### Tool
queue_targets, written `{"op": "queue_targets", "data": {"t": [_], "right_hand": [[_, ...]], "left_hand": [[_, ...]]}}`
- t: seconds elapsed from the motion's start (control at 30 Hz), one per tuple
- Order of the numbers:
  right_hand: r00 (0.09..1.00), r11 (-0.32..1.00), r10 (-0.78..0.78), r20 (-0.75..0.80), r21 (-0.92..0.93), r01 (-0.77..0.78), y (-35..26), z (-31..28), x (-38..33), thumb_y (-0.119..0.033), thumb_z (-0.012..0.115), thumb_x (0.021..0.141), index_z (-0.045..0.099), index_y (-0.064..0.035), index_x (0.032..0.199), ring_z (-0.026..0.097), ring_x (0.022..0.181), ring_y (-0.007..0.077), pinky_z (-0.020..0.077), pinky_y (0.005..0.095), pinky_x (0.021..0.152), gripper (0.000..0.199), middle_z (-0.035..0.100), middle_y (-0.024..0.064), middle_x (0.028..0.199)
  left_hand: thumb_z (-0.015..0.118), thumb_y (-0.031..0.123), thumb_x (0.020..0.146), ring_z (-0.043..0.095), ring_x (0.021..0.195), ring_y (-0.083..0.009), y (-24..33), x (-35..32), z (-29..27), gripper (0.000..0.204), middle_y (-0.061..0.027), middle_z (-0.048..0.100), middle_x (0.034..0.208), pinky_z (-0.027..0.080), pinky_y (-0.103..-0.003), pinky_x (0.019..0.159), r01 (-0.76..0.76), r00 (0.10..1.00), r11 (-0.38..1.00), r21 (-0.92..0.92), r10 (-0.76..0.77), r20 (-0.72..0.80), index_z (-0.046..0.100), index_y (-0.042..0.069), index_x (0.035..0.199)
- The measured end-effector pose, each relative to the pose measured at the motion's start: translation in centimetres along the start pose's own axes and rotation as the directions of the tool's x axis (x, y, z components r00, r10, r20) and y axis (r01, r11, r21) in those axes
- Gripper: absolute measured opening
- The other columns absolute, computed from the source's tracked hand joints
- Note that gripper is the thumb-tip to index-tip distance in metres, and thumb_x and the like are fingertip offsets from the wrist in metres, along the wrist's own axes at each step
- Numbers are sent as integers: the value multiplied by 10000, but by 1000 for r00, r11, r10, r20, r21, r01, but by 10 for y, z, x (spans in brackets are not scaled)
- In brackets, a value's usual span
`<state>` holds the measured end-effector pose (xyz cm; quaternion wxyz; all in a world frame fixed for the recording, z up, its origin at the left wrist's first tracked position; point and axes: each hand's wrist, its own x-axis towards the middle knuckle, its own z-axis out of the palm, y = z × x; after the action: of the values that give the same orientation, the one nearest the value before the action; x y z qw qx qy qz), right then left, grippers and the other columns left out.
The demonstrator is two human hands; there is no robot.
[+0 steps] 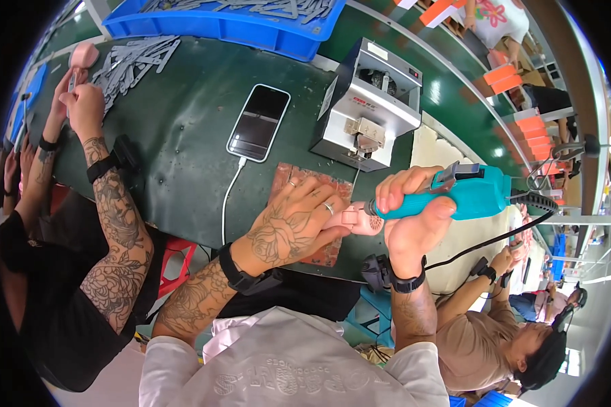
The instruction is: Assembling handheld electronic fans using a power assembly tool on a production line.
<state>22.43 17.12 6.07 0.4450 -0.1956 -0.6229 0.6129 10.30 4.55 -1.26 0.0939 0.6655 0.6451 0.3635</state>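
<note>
Left hand (293,220) lies flat, fingers spread, pinning a small pale-pink plastic part (358,220) onto a worn reddish-brown square work mat (293,178) on the dark green bench top (183,129). The part sits at the mat's 3 o'clock edge, thumb and forefinger closed around its near end.

Right hand (414,214) is wrapped tight round a teal plastic electric screwdriver (465,193), all fingers clamped on the barrel, with the tip at the part's 3 o'clock side. Whether the bit is seated cannot be told. The black power cord (502,237) trails off toward 4 o'clock.

Risks, as judged:
- The bit sits just beside the left thumb; a slip off the screw head could strike it.
- The part overhangs the mat edge, so driving torque could twist it out of the grip.
- The cord hangs free near the wrist; a snag could jerk the tool off line.

At 12 o'clock of the mat: a white smartphone (258,122) on a cable and a white boxy screw-feeder machine (368,102). At 10 o'clock, another person's hands (78,102) work by a pile of grey flat plastic pieces (132,61).
</note>
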Motion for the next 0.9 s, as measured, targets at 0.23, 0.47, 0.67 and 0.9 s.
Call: {"op": "queue_targets", "data": {"t": [0.23,0.47,0.67,0.9], "right_hand": [[1000,1000,8,-11,-3,-8,6,-2,-1,-748,640,880,477,-44,906,480,551,188,434,354,533,723,483,67,650],[999,999,20,35,-48,-19,16,-3,-2,-717,661,890,471,-38,878,495,550,198,444,353,536,705,488,74,644],[992,996,76,105,42,-81,22,-12,0,-656,664,925,475,-35,872,508,564,203,449,359,544,651,494,81,648],[997,997,64,42,-43,-62,17,-7,-5,-686,618,941,519,-6,975,522,597,208,458,365,585,688,524,92,675]], "left_hand": [[703,362,938,540,1139,-314,0,0,4,436,-103,613,1199,426,-462,1015,13,1000,1000,-11,-13,17,630,71,1255],[714,365,927,548,1114,-297,5,4,0,409,-96,601,1168,428,-468,987,23,999,999,29,-23,27,644,78,1210],[759,352,888,568,1064,-312,7,7,0,367,-93,598,1116,460,-457,908,33,999,998,44,-32,-15,655,85,1117],[705,377,934,564,1142,-326,9,4,1,425,-117,613,1182,450,-479,995,50,999,998,44,-50,9,640,56,1205]]}}
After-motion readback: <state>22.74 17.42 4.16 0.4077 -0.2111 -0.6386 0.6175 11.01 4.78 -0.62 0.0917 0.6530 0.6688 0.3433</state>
